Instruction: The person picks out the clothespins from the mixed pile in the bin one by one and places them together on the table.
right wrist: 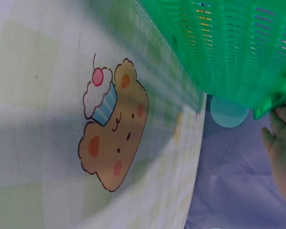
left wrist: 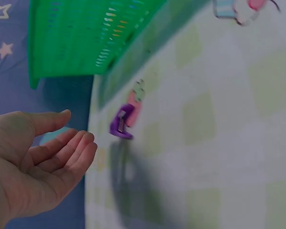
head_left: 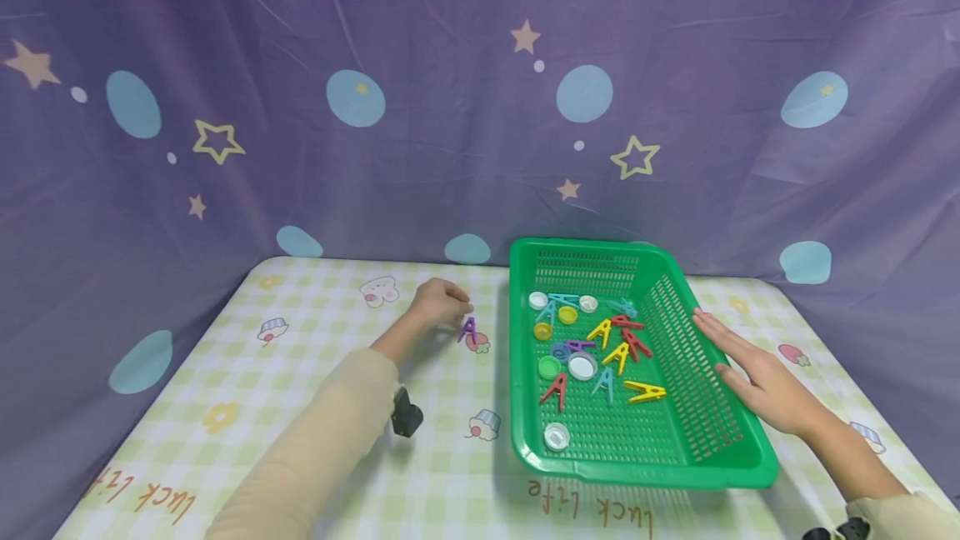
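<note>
Passable over the green-and-white checked tablecloth (head_left: 247,373), between the small purple plastic clothespin (left wrist: 123,119) and the green rectangular perforated plastic basket (head_left: 645,473). Blocked low there by the basket's upright left wall; enterable through its top. Crowded just beside the clothespin by the left hand (head_left: 438,307), along the basket's right side by the right hand (head_left: 768,386). Bounded behind by the purple star-printed fabric curtain (head_left: 450,165).

Basket (head_left: 652,475): glossy plastic. Purple clip (left wrist: 117,125): smooth plastic. Backdrop (head_left: 465,32): creased cloth.

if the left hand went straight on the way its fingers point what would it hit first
Probably the purple clothespin, just beyond the left hand in the left wrist view; depth is unclear.
</note>
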The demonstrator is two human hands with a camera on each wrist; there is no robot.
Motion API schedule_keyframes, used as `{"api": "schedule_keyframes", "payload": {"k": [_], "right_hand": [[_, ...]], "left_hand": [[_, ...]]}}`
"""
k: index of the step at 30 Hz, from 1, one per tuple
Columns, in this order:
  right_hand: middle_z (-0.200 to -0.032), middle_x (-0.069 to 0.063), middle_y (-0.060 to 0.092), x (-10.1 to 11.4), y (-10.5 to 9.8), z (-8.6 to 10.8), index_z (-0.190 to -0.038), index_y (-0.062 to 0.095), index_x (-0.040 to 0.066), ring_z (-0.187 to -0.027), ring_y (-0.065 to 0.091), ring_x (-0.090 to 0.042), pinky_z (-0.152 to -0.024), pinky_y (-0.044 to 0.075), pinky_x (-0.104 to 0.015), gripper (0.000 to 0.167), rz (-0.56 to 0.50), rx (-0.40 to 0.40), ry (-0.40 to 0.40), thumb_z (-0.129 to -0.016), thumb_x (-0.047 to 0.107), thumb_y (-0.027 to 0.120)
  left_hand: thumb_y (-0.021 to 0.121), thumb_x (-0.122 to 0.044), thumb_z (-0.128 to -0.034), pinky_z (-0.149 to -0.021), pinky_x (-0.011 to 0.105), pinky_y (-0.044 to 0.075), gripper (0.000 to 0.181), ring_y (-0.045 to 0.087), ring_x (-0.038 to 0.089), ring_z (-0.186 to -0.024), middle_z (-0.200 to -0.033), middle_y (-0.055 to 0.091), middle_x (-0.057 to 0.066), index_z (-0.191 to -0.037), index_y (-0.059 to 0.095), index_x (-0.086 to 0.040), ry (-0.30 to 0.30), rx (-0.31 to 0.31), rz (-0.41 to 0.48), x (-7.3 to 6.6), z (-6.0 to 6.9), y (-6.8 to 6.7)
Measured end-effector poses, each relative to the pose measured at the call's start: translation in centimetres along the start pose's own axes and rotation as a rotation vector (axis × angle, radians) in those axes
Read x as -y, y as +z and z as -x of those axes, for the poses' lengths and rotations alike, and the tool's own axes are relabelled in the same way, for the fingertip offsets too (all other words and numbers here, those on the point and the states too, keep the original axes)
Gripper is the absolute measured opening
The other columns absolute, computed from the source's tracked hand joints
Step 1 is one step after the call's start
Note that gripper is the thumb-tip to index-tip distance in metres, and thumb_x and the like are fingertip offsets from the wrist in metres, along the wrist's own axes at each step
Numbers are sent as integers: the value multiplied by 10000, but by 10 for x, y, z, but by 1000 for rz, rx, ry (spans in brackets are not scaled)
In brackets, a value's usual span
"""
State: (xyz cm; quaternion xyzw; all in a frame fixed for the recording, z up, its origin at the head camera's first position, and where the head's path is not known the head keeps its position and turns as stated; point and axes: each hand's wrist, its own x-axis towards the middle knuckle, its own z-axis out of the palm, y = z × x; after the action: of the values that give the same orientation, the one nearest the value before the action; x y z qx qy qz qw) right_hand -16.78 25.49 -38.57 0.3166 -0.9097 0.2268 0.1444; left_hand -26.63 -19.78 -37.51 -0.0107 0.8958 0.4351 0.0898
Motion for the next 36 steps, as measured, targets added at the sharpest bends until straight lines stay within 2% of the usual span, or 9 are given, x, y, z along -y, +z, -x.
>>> {"api": "schedule_keyframes", "payload": {"k": [9,18,26,31,33,36], "right_hand": [[-1586,-104,289,-3,0,1,-1488,329,47,-1446,130,114,-1054,115,59,584,3,4,6,-931,44,503],[-1584,-113,289,-1,-2,3,-1484,333,35,-1437,127,129,-1052,114,61,577,5,5,10,-931,44,500],[-1590,-73,287,0,-6,4,-1486,336,52,-1423,133,150,-1036,115,68,577,11,7,24,-936,61,508],[-1589,-70,288,-1,-7,4,-1485,339,51,-1428,136,143,-1044,114,65,580,13,3,21,-932,56,514],[-1588,-72,290,-1,-7,5,-1484,340,50,-1429,137,139,-1045,114,64,579,14,2,21,-932,56,515],[-1589,-79,286,-1,-7,5,-1486,336,49,-1431,133,138,-1043,113,65,579,11,5,23,-935,58,515]], "left_hand": [[651,-187,-913,-917,370,568,310,665,318,-1075,-1160,684,183,-1152,644,11,60,76,50,-33,0,-1],[625,-237,-938,-923,332,564,334,642,293,-1132,-1219,660,156,-1190,643,-19,66,126,64,-72,-3,0],[648,-245,-924,-971,348,540,354,621,261,-1154,-1290,612,125,-1204,630,-30,46,165,61,-119,-12,6],[660,-274,-914,-954,363,544,361,632,259,-1109,-1268,635,119,-1191,647,-43,20,183,-28,-143,-22,18],[672,-288,-902,-934,363,550,410,642,240,-1005,-1272,626,126,-1211,624,-22,8,168,-69,-149,-28,26],[690,-280,-886,-861,328,562,562,568,175,-831,-1321,570,140,-1330,511,13,-18,140,-84,-155,-34,39]]}}
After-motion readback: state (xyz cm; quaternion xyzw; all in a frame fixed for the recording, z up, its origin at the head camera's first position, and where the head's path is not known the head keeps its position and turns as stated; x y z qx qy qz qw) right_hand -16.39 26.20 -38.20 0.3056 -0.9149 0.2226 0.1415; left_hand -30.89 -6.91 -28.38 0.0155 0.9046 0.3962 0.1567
